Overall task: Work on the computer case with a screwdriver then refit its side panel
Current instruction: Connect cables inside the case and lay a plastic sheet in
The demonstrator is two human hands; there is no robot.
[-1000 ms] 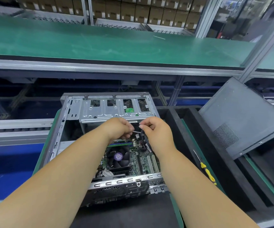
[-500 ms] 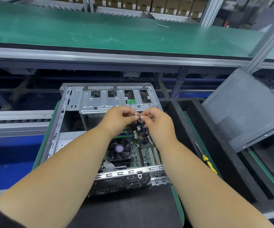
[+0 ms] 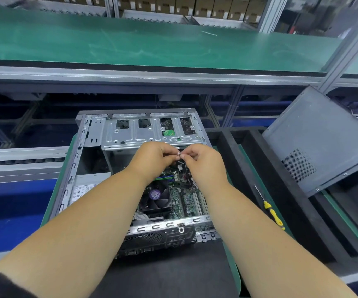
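Lying open on its side on the dark mat, the computer case sat at the left and middle of the view, its motherboard and cooling fan exposed. Above its interior the left hand and right hand met fingertip to fingertip, both pinching a small connector on a dark cable; whether the two were joining or parting it could not be told.

Further right, the screwdriver lay untouched on the black foam edge, just beside the case and well within the right hand's reach. At the far right the side panel leaned tilted, well apart from the case.

By these signs the task looked to be in an early or middle stretch: the panel was off, cable work was in hand, and both the screwdriver work and the refitting seemed still to come.

For room, the case's steel rim and drive cage crowded the hands closely at the far side. Open mat lay nearer the person, and the raised foam wall stood between case and panel.
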